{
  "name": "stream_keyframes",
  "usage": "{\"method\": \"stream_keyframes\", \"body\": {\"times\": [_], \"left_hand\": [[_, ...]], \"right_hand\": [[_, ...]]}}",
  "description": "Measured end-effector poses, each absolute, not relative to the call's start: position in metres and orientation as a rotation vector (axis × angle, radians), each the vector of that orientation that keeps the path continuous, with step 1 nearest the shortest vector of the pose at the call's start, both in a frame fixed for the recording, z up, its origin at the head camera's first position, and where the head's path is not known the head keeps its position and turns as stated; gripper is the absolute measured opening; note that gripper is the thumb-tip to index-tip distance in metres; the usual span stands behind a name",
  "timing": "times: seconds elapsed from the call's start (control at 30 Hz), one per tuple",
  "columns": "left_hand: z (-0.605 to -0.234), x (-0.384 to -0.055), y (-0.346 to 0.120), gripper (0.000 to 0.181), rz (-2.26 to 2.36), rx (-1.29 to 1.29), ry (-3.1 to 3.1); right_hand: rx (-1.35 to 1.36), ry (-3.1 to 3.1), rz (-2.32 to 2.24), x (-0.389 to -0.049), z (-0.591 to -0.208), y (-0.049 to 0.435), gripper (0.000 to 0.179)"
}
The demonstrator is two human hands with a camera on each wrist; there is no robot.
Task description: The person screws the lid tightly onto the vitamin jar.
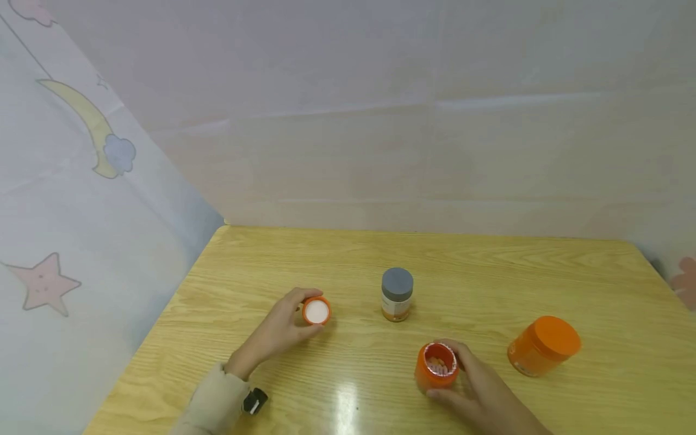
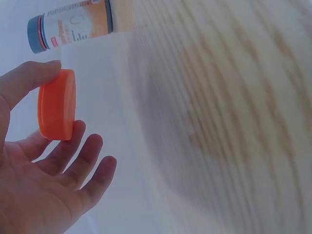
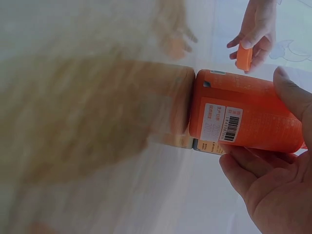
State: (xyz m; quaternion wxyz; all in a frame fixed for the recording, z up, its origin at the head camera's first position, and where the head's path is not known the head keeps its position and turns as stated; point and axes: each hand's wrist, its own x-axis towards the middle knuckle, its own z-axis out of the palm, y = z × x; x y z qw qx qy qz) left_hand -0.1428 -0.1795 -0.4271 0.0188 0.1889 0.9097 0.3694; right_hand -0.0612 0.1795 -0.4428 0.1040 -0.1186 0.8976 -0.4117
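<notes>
My left hand pinches an orange screw cap between thumb and fingers, its white inner side facing up in the head view. In the left wrist view the cap is held clear of the table, the other fingers spread below it. My right hand grips an orange pill bottle around its side. The bottle is upright and uncapped, with a ragged silvery seal edge around its mouth and several pale pills inside. A white barcode label shows on its side in the right wrist view.
A small bottle with a grey lid stands on the wooden table between and beyond the hands. Farther right is a larger orange jar with its lid on. Pale printed cloth hangs behind the table and at its left.
</notes>
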Motion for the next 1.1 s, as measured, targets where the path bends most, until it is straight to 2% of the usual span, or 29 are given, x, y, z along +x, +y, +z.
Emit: {"method": "stream_keyframes", "body": {"times": [0.17, 0.57, 0.9, 1.1], "left_hand": [[-0.423, -0.135, -0.174, 0.063, 1.195, 0.618, 2.814], [-0.417, -0.12, -0.163, 0.059, 1.271, 0.733, 2.824], [-0.415, -0.109, -0.157, 0.063, 1.261, 0.823, 2.844], [-0.414, -0.104, -0.152, 0.059, 1.298, 0.85, 2.876]], "right_hand": [[-0.39, 2.665, -1.192, -0.061, -0.445, 0.18, 0.065], [-0.426, 2.681, -1.175, -0.059, -0.449, 0.18, 0.068], [-0.613, 2.811, -1.215, -0.055, -0.455, 0.178, 0.065], [-0.63, 2.781, -1.205, -0.056, -0.455, 0.178, 0.065]]}}
